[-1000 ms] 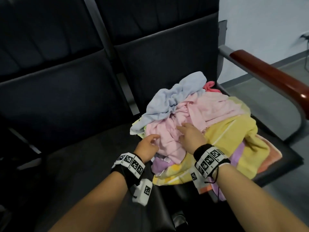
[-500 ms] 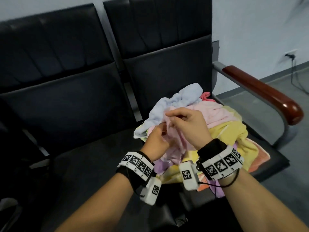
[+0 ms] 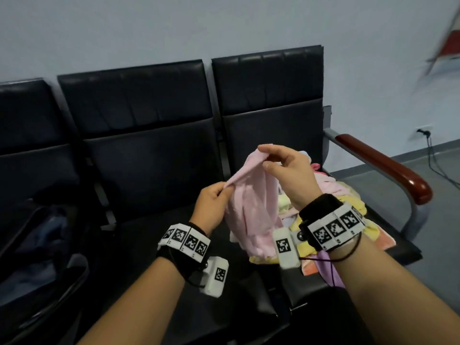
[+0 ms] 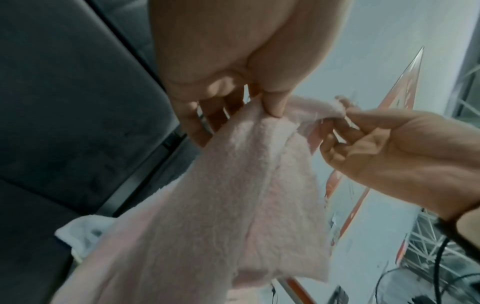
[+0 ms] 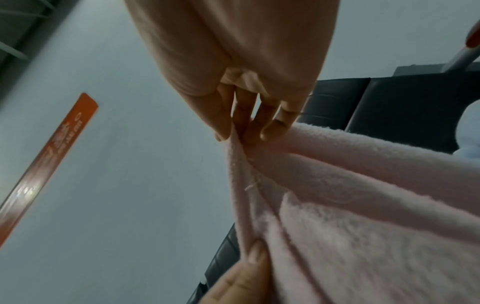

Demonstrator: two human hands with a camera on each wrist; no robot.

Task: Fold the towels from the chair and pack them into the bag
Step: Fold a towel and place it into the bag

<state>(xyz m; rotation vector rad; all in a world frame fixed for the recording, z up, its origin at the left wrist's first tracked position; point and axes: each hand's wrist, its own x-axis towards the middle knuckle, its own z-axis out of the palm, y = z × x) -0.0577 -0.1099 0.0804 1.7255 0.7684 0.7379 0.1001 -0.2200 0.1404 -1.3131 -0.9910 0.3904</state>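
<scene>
Above the right-hand seat of the black padded bench [image 3: 159,155], a pale pink fleecy towel [image 3: 251,207] hangs between both hands, lifted off the heap. Left hand [image 3: 211,205] pinches the towel's top edge between thumb and curled fingers, low and to the left; wrist view confirms thumb tip pressed on the fabric. Right hand [image 3: 286,170] pinches the same edge higher and to the right, thumb and forefinger closed on it, other fingers loosely curled. Edge between the two pinches runs as a short slanted line, rising left to right; rest of the cloth drops bunched and creased below, lower end reaching the pile, contact not clear. Hands sit close together, so the towel is nowhere near spread. Judgement: the coming move turns on drawing the hands apart along that edge, probably sliding toward the corners, until the long side is taut and level; neither corner can be made out yet. Remaining towels, a mixed heap of yellow, pink and lilac cloth [image 3: 356,220], lie on the seat directly behind and under the right wrist. A dark open bag [image 3: 42,240] sits on the far-left seat, nearer the left hand, well apart from the pile.
</scene>
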